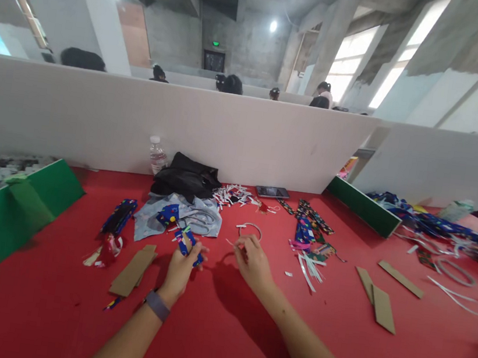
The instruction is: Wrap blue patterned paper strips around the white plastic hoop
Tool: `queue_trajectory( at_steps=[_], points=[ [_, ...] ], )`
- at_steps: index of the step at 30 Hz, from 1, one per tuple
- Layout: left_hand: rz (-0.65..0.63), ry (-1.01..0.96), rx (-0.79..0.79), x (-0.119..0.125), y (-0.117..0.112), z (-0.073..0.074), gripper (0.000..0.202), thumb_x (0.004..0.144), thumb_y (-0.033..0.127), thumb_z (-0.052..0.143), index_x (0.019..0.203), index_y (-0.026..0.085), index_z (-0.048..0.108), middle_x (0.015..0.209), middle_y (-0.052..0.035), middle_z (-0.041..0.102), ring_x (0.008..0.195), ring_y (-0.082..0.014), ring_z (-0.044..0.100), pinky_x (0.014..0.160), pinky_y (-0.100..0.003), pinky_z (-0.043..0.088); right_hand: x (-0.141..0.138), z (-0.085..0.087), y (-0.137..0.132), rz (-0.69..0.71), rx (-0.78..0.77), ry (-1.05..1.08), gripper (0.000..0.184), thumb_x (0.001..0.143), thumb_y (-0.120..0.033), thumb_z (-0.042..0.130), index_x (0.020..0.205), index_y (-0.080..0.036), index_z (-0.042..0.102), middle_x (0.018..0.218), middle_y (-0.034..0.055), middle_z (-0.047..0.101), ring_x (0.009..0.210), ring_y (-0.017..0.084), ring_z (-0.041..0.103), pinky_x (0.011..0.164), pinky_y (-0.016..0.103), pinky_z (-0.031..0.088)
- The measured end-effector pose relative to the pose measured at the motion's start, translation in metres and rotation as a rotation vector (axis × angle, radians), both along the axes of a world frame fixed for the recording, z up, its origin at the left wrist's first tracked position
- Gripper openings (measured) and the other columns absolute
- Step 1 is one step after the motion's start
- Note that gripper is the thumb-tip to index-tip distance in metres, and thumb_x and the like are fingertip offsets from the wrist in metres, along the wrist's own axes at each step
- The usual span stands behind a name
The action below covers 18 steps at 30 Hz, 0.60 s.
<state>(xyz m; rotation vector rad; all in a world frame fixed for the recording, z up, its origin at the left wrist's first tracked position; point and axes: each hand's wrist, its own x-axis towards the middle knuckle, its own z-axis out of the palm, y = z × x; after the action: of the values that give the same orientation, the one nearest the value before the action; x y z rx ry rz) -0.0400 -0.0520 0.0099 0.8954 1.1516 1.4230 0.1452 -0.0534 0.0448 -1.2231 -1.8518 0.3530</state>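
My left hand is closed around a small bundle of blue patterned fabric with a tan strip showing on it. My right hand hovers over the red table with its fingers pinched together. At its fingertips shows a thin white strip, partly hidden by the fingers. Just beyond that hand lies a pale ring-shaped loop. Behind my left hand, a light blue cloth is spread out with another blue patterned piece on it.
Cardboard strips lie left, more cardboard right. Patterned fabric strips and white strips are right of centre. At the back are a black bag, bottle, phone and white partition. Green dividers flank the table.
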Motion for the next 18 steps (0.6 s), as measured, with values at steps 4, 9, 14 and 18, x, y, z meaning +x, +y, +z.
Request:
queue_trajectory(
  at_steps=[4,9,14,18],
  points=[
    [0.005,-0.143,-0.015,-0.002,0.001,0.001,0.034,0.075,0.05,0.052,0.082,0.016,0.053,0.071,-0.0038,0.067,0.055,-0.0148,0.061,0.037,-0.021,0.04,0.006,0.028,-0.004,0.125,-0.429,0.267,0.008,0.078,-0.028,0.054,0.075,-0.021,0.055,0.059,-0.0031,0.051,0.049,0.01,0.046,0.045,0.02,0.036],
    [0.0,-0.123,-0.056,-0.002,-0.002,0.002,0.038,0.078,0.051,0.046,0.091,0.016,0.052,0.076,-0.0054,0.069,0.057,-0.0173,0.064,0.038,-0.022,0.041,-0.005,0.028,-0.011,0.427,-1.111,0.739,0.021,0.067,-0.033,0.067,0.076,-0.019,0.054,0.051,-0.0082,0.044,0.036,0.002,0.027,0.03,0.015,0.011],
    [-0.136,-0.079,-0.043,0.0,-0.006,0.003,0.052,0.078,0.059,0.047,0.107,0.016,0.051,0.084,-0.0086,0.07,0.065,-0.0174,0.065,0.048,-0.022,0.044,-0.032,-0.004,-0.018,0.368,-1.193,0.926,0.03,0.063,-0.036,0.071,0.075,-0.018,0.051,0.045,-0.0107,0.041,0.032,0.0,0.022,0.029,0.013,0.009],
    [-0.154,-0.068,-0.046,0.0,-0.006,0.002,0.059,0.077,0.064,0.045,0.111,0.016,0.051,0.085,-0.008,0.07,0.061,-0.0157,0.062,0.052,-0.023,0.042,-0.041,-0.016,-0.022,0.331,-1.1,0.911,0.034,0.064,-0.043,0.071,0.076,-0.018,0.051,0.042,-0.0106,0.039,0.034,0.001,0.024,0.03,0.013,0.01]
  ],
)
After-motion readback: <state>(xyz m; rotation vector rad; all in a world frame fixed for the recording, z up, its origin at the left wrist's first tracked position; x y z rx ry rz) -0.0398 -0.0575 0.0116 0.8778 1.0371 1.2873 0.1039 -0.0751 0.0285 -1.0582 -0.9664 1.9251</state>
